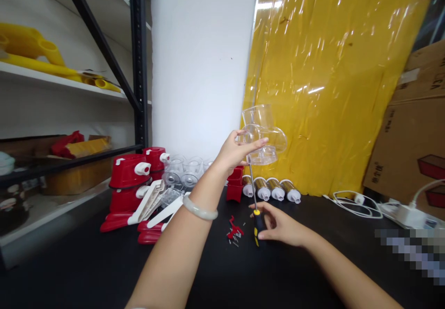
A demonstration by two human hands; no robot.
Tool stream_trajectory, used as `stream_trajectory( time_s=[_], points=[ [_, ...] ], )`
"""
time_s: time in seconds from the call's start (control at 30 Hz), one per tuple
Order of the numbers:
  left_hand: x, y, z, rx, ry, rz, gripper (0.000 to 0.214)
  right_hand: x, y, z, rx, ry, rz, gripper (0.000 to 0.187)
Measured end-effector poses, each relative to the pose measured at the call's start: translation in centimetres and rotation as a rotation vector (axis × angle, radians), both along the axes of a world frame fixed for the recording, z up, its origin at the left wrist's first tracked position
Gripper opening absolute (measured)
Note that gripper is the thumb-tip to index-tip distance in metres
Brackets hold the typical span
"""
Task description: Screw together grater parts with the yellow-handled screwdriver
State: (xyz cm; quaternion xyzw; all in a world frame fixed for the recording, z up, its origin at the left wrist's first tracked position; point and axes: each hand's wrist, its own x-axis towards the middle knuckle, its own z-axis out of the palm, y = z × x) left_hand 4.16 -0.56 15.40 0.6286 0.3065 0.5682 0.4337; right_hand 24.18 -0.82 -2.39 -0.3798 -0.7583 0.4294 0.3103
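My left hand (239,149) grips a clear plastic housing (266,137) with a wide open mouth at its top, held up above the table. A long-shafted screwdriver (257,228) with a black and yellow handle is in my right hand (278,223), its fingers closed around the handle. The shaft points upward and its tip meets the underside of the clear housing; the exact contact point is too small to make out. On the table below, left of the screwdriver, lie small red parts (237,230) with several loose metal screws or pins (235,241).
Red housings (127,172), red-and-white handles (149,202) and clear cups (192,167) stand at the left. Behind the hands are a red part (234,192) and several perforated drums (276,189). A white cable (358,207), power strip (412,216) and carton (406,137) are at the right.
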Motion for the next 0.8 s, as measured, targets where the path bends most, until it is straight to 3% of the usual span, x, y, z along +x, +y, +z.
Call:
stream_trajectory(
  time_s=[0.13,0.23,0.4,0.53,0.67,0.73,0.8],
  points=[
    [0.1,0.1,0.0,-0.001,-0.043,0.009,0.08,-0.1,-0.4,0.3,-0.116,-0.003,0.107,0.052],
    [-0.1,0.4,0.0,-0.003,-0.082,-0.005,0.076,-0.1,-0.3,0.1,-0.085,-0.017,0.098,0.04],
    [-1.7,0.9,0.8,-0.037,-0.254,0.004,0.069,0.7,0.4,-0.1,0.01,-0.057,0.047,0.038],
    [-2.6,0.9,0.8,-0.088,-0.389,0.006,0.065,1.3,1.3,0.4,0.225,0.038,-0.132,0.044],
    [-2.0,0.8,-0.7,-0.057,-0.195,0.125,0.065,1.2,1.8,1.3,0.432,0.235,-0.46,0.057],
    [-1.5,0.7,-1.7,0.01,-0.121,0.223,0.068,0.8,1.8,1.4,0.408,0.386,-0.547,0.057],
    [-1.1,0.6,-2.6,0.036,-0.065,0.269,0.071,0.1,1.7,1.3,0.273,0.59,-0.509,0.055]
  ],
)
